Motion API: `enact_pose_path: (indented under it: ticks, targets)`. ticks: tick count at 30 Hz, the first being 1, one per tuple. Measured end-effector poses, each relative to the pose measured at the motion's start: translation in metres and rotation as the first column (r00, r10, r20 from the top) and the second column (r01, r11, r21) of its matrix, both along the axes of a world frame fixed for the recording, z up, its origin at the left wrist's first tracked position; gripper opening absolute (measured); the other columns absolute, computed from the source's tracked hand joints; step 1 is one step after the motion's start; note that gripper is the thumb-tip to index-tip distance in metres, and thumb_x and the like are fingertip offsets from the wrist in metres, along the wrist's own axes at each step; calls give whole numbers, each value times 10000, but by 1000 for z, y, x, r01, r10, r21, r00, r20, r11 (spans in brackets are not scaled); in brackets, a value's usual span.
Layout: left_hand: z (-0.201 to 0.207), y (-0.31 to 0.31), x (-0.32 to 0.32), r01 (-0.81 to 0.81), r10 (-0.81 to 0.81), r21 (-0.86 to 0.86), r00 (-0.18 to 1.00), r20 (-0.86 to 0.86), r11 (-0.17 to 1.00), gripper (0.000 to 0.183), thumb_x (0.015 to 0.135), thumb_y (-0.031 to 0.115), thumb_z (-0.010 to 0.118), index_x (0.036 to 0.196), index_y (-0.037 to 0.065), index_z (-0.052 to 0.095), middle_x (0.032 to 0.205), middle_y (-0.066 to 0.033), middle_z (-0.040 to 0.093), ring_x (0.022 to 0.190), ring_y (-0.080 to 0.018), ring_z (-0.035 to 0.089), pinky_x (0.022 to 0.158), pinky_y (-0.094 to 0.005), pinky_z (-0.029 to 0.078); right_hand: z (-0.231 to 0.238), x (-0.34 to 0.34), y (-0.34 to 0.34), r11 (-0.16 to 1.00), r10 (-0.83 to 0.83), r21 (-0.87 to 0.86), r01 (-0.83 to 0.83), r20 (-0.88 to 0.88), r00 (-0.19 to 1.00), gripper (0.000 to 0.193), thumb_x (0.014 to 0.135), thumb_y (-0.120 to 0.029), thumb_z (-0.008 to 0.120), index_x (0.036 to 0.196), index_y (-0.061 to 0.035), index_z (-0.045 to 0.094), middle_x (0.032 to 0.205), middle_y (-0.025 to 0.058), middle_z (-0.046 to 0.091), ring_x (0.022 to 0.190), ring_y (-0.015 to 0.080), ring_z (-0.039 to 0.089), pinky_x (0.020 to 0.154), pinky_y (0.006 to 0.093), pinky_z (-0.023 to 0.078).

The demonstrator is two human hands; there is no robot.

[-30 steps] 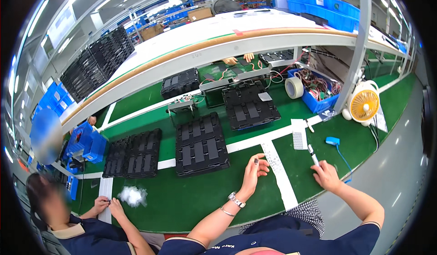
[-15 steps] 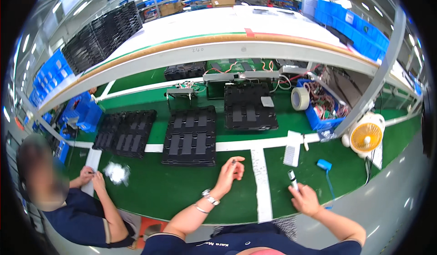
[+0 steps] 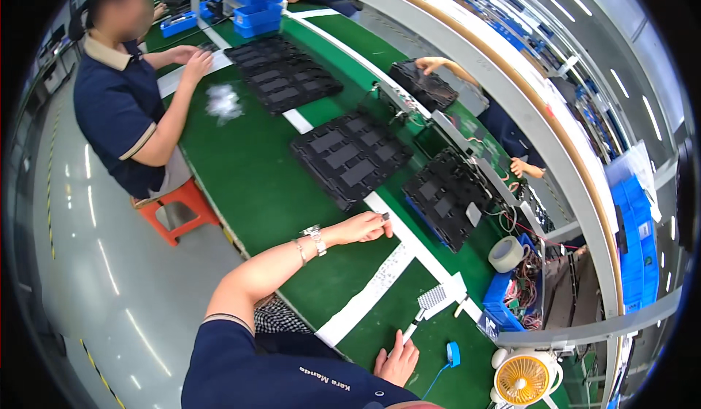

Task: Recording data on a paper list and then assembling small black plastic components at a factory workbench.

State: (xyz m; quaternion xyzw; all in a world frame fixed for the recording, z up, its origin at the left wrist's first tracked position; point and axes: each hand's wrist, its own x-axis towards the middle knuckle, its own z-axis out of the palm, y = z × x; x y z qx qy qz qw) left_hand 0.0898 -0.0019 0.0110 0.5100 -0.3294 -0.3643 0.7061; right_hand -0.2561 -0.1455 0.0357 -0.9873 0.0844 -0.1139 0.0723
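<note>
My left hand (image 3: 361,228) is held over the white strip on the green bench, its fingers pinched on a small dark piece (image 3: 385,218) too small to name. A black module panel (image 3: 350,153) with raised rectangular ribs lies just beyond it. Closer to the bench's near edge, my right hand (image 3: 398,364) grips a white marker pen (image 3: 411,330) with a dark end. That end points at a white sheet of small labels (image 3: 436,299). Beside the right hand lies a blue strap (image 3: 453,354) with a blue cord.
More black panels (image 3: 448,199) lie farther along the bench. A tape roll (image 3: 505,253), a blue bin of wires (image 3: 504,292) and a yellow-white fan (image 3: 521,380) stand at the right. A co-worker (image 3: 117,110) works at the left; another person's hand (image 3: 431,64) reaches in across the bench.
The view has swung round to the left, so the bench now slants and more of the co-worker shows. Both hands keep their holds; the marker pen's end now appears closer to the label sheet.
</note>
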Motion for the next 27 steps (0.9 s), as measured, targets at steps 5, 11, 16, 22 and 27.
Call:
enact_pose_path:
  ticks: [5, 11, 16, 22, 27]
  targets:
    - [-4, -2, -1, -34, 35, -44, 999, 3, 998, 404, 1078, 293, 289, 999, 21, 577, 626, 89, 265, 528, -37, 228, 460, -219, 202, -1, -3, -2, 999, 35, 3, -35, 10, 999, 649, 758, -116, 663, 1369, -12, 472, 1216, 240, 495, 1035, 404, 486, 920, 502, 394]
    - [-5, -6, 4, 6, -8, -26, 997, -78, 1000, 358, 1077, 260, 306, 1000, 25, 565, 650, 85, 289, 539, -34, 238, 470, -213, 217, 3, -2, 2, 1000, 24, -18, -24, 31, 999, 589, 779, -75, 629, 1342, 6, 475, 1162, 255, 504, 1004, 415, 489, 886, 505, 402]
    - [-11, -14, 15, 168, -168, 9, 986, -7, 986, 379, 1082, 292, 309, 976, 36, 568, 646, 82, 328, 538, -24, 265, 461, -195, 233, 1, -2, 3, 997, -3, -72, 8, 79, 997, 562, 740, -34, 630, 1288, -1, 509, 1105, 245, 516, 962, 406, 498, 858, 505, 423]
    - [-20, -25, 15, 191, -190, -28, 981, 29, 981, 421, 1076, 335, 310, 906, 57, 577, 631, 62, 390, 547, -44, 342, 495, -221, 311, 4, -4, 6, 999, 14, -45, -13, 22, 1000, 627, 715, 6, 613, 1325, 10, 464, 1192, 246, 506, 1037, 430, 502, 907, 531, 416]
    - [-32, -32, 9, 99, -95, -104, 995, 40, 990, 382, 1072, 284, 344, 901, 41, 584, 627, 34, 409, 565, -63, 377, 530, -251, 335, 8, 3, 4, 999, 35, -15, -37, -95, 995, 646, 697, -22, 593, 1326, 20, 450, 1280, 277, 465, 1164, 471, 456, 967, 584, 356]
